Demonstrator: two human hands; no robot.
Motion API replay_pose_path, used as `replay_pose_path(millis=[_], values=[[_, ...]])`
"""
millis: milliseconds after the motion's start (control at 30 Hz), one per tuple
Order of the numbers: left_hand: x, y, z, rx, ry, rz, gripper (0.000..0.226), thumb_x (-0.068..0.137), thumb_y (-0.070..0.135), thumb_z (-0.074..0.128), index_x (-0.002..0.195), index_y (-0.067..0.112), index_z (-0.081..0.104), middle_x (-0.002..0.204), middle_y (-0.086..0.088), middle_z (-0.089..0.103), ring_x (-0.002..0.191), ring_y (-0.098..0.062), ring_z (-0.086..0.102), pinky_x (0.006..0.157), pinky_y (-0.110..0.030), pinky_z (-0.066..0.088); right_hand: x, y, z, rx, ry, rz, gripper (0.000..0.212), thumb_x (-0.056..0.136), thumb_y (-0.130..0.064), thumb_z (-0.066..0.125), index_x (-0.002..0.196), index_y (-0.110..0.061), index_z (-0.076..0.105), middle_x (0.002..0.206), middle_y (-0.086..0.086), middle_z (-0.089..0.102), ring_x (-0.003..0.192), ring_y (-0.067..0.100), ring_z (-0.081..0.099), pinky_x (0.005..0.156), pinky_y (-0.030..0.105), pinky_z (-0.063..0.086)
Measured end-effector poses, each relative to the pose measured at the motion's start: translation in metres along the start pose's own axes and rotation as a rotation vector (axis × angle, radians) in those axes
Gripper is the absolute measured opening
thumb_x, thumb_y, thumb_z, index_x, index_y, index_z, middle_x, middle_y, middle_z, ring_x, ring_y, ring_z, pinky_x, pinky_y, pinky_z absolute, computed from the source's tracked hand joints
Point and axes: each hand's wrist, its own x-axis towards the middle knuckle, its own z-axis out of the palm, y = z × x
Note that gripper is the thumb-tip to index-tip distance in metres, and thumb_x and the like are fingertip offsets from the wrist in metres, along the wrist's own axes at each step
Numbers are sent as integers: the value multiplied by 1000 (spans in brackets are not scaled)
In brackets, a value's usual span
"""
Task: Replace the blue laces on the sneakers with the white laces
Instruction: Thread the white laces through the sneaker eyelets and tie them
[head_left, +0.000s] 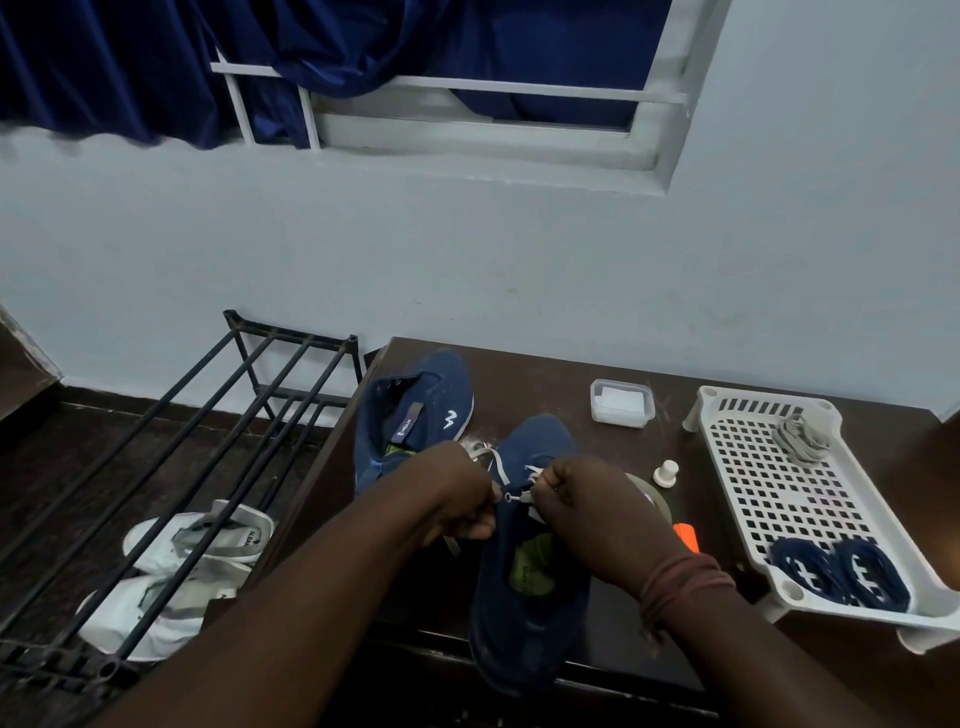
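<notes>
A blue sneaker (524, 597) lies toe-away on the dark table (550, 374), its heel over the front edge. A white lace (493, 460) runs through its eyelets. My left hand (457, 493) pinches the lace at the sneaker's left side, and my right hand (576, 499) pinches the lace end at the right side. A second blue sneaker (415, 410) lies behind, to the left, without a lace that I can see. Two coiled blue laces (841, 571) sit in the near end of a white perforated tray (769, 499). A bundled white lace (802, 439) lies in its far end.
A small clear lidded box (621, 402) stands at the table's back. A white knob (666, 473) and an orange object (687, 535) lie right of the sneaker. A black metal shoe rack (171, 441) stands on the left, with white sneakers (171, 571) under its bars.
</notes>
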Motion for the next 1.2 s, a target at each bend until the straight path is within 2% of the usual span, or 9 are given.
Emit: replay_pose_path(millis=[300, 500, 600, 767, 967, 1033, 1100, 1167, 1200], values=[[1, -1, -1, 6, -1, 4, 17, 97, 1, 56, 110, -8, 62, 70, -14, 61, 58, -18, 60, 54, -27, 57, -1, -2, 5, 17, 0, -29, 22, 92, -15, 52, 74, -7, 59, 69, 9, 59, 64, 21, 52, 55, 26, 31], [2, -1, -2, 4, -22, 8, 12, 98, 1, 52, 99, -1, 64, 74, -15, 62, 61, -18, 61, 56, -27, 57, -2, -5, 6, -36, 47, -11, 21, 93, -18, 50, 76, -10, 59, 69, 3, 55, 68, 22, 53, 61, 28, 32], [0, -1, -2, 5, -35, 25, 14, 98, 0, 51, 94, 2, 64, 74, -14, 62, 60, -16, 61, 51, -23, 56, -1, -6, 11, -49, 76, -3, 20, 93, -18, 49, 74, -14, 54, 70, 2, 54, 71, 25, 55, 63, 31, 35], [-1, 1, -5, -7, -104, 5, 17, 101, 8, 49, 93, 8, 63, 79, -10, 62, 66, -15, 60, 60, -24, 55, 0, -5, 19, -51, 74, -10, 30, 92, -24, 49, 65, -23, 37, 62, -4, 44, 65, 21, 50, 62, 31, 36], [-3, 2, 2, 36, -116, -10, 23, 105, 13, 43, 88, 11, 57, 73, -3, 56, 61, -11, 53, 54, -20, 48, -4, -4, 13, 96, 102, -2, 14, 90, -26, 57, 78, -20, 60, 75, -4, 64, 72, 13, 60, 70, 32, 50], [-2, 6, 3, -48, -37, 33, 22, 103, 5, 39, 95, 9, 59, 71, -5, 58, 60, -14, 56, 54, -23, 50, -5, -5, 1, 176, 161, 25, 8, 87, -25, 63, 80, -21, 64, 73, -7, 63, 70, 6, 58, 66, 25, 46], [-4, 15, -2, -230, 55, 104, 21, 101, 1, 37, 109, 6, 57, 78, -9, 64, 68, -19, 64, 62, -29, 58, -5, -2, -13, 231, 201, 41, 10, 83, -31, 70, 81, -23, 64, 74, -7, 63, 71, 5, 58, 68, 28, 49], [-8, 26, -14, -447, 96, 213, 21, 101, 1, 33, 100, 8, 53, 79, -9, 63, 71, -20, 65, 69, -36, 59, -7, 5, -25, 223, 140, 76, 26, 75, -42, 78, 82, -25, 61, 81, -8, 62, 75, 7, 58, 70, 30, 50], [-11, 30, -23, -508, 105, 276, 24, 100, 1, 31, 90, 10, 51, 73, -6, 57, 64, -17, 60, 64, -35, 55, -9, 8, -29, 189, 63, 103, 36, 69, -48, 81, 84, -26, 57, 85, -8, 60, 77, 8, 57, 68, 29, 47]])
